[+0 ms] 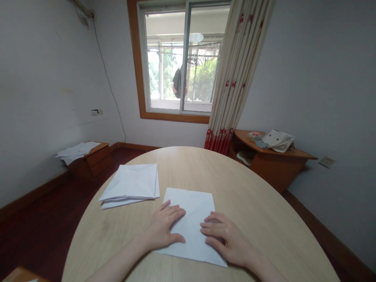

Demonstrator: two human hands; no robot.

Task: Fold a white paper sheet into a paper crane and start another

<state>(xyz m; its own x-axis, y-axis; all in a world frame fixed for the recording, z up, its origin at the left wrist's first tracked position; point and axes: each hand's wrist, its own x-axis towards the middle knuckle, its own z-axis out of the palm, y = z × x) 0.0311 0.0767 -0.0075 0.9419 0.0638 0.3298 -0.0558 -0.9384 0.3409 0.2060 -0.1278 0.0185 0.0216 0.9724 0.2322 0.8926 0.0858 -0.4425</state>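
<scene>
Pressing down on a white sheet of paper (194,203) lying near the front edge of the round wooden bench (264,203), with the left hand (164,229) on its left part and the right hand (227,239) on its right, both grips released, palms flat, grasping nothing. Seeing no crease in it yet, and judging it barely worked beside the pile of folded white papers (132,184) lying just left of it. Finding no brand, label or readable writing anywhere.

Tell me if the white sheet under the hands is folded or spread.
Flat: the white sheet lies level on the table, no flap raised, left hand and right hand pressing it. Doubled layers: cannot tell.
</scene>
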